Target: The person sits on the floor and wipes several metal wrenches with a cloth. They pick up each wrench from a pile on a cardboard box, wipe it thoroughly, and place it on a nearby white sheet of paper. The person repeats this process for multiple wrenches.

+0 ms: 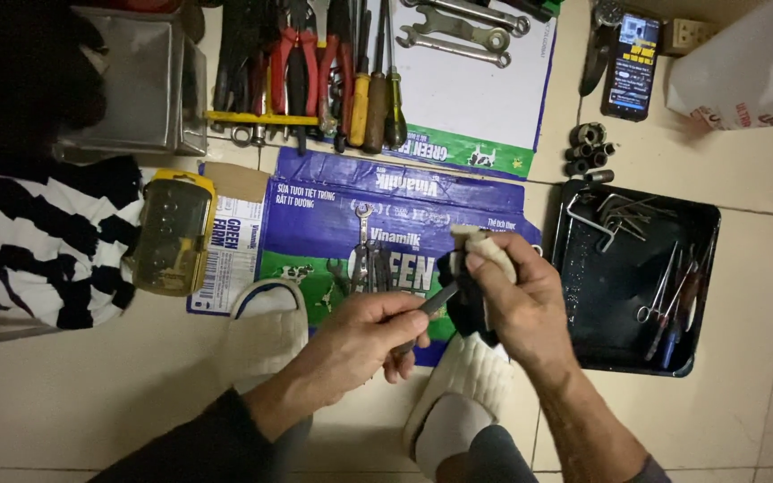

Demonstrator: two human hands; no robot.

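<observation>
while left hand [364,333] pinches slim metal tool [433,301], right hand [516,300] clamps rag [480,250] round tip; wiping underway, next stroke needs steady pull.

Hands [458,313] centre, over flattened carton [333,215]; tray [583,340] w/ tools right; bit case [172,234] left; pliers [293,67], screwdrivers behind.

Red-handled pliers [293,67] at twelve o'clock; a black tray [704,224] at three; a black-and-white striped cloth [42,237] at nine; flattened blue-and-green cardboard [315,224] at centre; a yellow bit case [172,233]; white slippers [270,335].
</observation>
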